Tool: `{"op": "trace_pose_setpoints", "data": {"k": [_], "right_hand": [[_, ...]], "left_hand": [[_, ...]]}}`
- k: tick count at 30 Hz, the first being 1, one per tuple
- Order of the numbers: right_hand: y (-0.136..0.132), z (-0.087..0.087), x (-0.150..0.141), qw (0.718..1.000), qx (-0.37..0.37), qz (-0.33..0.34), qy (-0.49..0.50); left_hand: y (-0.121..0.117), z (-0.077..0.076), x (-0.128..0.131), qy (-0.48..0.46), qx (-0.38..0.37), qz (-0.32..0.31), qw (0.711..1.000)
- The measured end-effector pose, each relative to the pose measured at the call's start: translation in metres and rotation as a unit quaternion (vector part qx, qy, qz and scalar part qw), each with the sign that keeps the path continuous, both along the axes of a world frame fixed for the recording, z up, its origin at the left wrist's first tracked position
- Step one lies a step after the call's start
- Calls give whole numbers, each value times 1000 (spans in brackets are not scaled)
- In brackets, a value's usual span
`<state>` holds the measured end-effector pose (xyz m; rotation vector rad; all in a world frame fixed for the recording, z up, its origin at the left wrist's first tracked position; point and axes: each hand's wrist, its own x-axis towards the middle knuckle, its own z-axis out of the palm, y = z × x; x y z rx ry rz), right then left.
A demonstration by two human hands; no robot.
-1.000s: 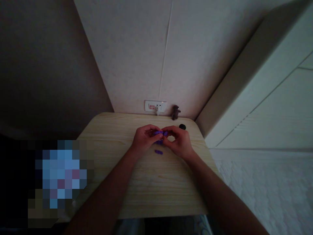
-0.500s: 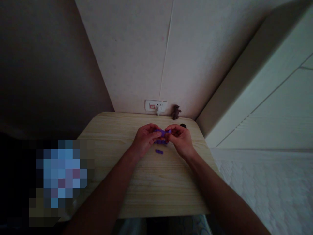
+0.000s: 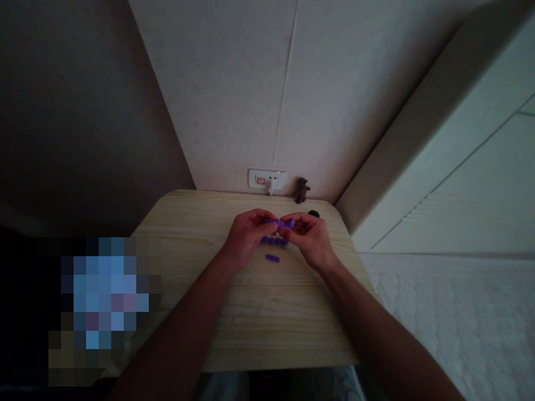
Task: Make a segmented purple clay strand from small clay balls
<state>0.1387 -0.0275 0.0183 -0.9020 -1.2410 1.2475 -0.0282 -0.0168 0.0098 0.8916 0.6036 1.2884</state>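
Note:
Both my hands meet over the far middle of a light wooden table [image 3: 251, 317]. My left hand [image 3: 247, 236] and my right hand [image 3: 311, 236] pinch the two ends of a small purple piece [image 3: 281, 223], fingers curled around it. Just under the hands a row of purple pieces [image 3: 273, 241] lies on the table. Nearer me lies a single small purple piece [image 3: 272, 258], apart from the hands. The room is dim, so the shape of the pieces is hard to make out.
A white wall socket [image 3: 267, 179] with a plug sits at the table's far edge. A small dark figure [image 3: 301, 190] and a small black object [image 3: 313, 214] stand at the far right corner. A white cabinet [image 3: 460, 167] rises on the right.
My hands stay together over the same spot, fingers shifting slightly on the purple piece. The row of pieces under them shows more now. The view has drifted a little.

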Motion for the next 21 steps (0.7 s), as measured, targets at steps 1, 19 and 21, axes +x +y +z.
{"op": "trace_pose_setpoints", "data": {"k": [1, 19, 21], "right_hand": [[0, 0, -1, 1000, -7, 3, 9], [9, -7, 4, 993, -55, 39, 100], [8, -9, 3, 993, -48, 53, 98]], "left_hand": [[-1, 1, 0, -11, -2, -8, 1000], [15, 13, -20, -226, -120, 139, 957], [15, 12, -20, -225, -116, 137, 958]]}}
